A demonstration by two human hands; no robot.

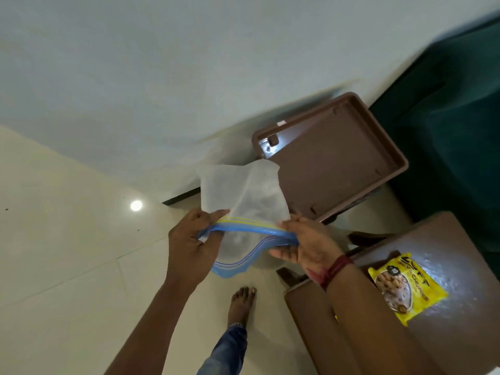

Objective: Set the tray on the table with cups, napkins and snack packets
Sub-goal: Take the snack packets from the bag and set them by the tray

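Grips of left hand (189, 247) and right hand (305, 244) pinch the zip bag (243, 193) (mouth spread wide) near the tray (332, 163).

The yellow snack packet (405, 288) bears a "10" badge and a word like "CHUNKS"; the rest is blurred.

Both our arms reach forward. Left hand (189, 240) and right hand (307, 243) each pinch one end of the zip bag (243, 196), thumbs pointing inward.
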